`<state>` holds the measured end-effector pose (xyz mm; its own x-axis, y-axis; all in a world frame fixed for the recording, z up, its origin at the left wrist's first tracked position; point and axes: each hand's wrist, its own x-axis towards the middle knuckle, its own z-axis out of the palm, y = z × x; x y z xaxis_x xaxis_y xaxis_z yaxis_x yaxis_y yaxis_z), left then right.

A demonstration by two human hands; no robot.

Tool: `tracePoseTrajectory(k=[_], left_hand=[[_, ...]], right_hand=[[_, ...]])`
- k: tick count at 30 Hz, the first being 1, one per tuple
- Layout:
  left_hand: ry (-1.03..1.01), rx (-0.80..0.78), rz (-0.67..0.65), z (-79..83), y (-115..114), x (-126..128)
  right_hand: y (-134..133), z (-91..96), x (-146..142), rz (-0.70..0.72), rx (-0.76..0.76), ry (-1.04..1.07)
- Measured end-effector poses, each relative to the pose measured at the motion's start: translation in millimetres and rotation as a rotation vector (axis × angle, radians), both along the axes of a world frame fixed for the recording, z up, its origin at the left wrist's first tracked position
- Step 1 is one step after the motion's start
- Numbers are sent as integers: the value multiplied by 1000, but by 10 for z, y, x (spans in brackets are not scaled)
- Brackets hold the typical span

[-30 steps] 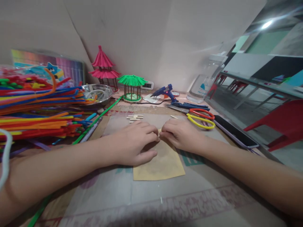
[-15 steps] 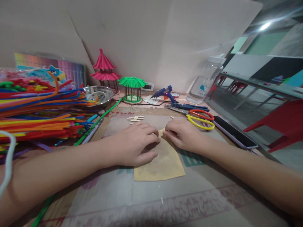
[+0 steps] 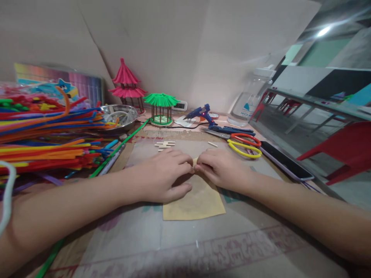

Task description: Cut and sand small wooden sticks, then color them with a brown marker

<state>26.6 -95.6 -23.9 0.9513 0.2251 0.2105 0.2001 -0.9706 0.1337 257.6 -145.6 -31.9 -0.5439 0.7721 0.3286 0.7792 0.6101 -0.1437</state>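
Note:
A tan-yellow sheet point(image 3: 197, 200) with a greyish worn patch, looking like sandpaper, lies flat on the table in front of me. My left hand point(image 3: 165, 175) rests over its left side, fingers bent and thumb stretched apart from them. Over the upper right edge, my right hand point(image 3: 222, 168) has its thumb and index finger pinched together, tips touching or nearly touching my left fingertips. Anything between those tips is too small to make out. Beyond my left hand lie several short wooden sticks point(image 3: 164, 144); a single short stick point(image 3: 212, 144) lies beyond my right hand.
Pipe cleaners point(image 3: 49, 154) pile up at left, near a metal bowl point(image 3: 123, 117). Behind stand a pink-roofed model point(image 3: 127, 90), a green-roofed model point(image 3: 161, 101), a blue glue gun point(image 3: 199, 112) and a water bottle point(image 3: 246, 104). Scissors point(image 3: 245, 144) and a phone point(image 3: 285, 160) lie right.
My right hand has shifted slightly left, closing the gap to my left fingertips. More of the single stick beyond it now shows. My left hand has hardly moved.

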Motion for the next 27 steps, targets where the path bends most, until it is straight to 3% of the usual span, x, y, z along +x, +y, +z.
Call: tracePoseTrajectory(k=[4,9,14,19,27], left_hand=[[-17,-4,-1,-6,-1,-14],[-20,-3,-3,-6,0,-7],[-16,-10,-2,3,-2,5],[-5,-6,-1,4,-9,-4],[-20,-10,-7,-6,-5,-4]], right_hand=[[22,-1,15,-43,73,-33],[-4,0,5,-6,-12,4],[9,-2,3,-65,44,-31],[-35,20,-29,-5,-24,16],[-29,18,-14,-48,-4,-12]])
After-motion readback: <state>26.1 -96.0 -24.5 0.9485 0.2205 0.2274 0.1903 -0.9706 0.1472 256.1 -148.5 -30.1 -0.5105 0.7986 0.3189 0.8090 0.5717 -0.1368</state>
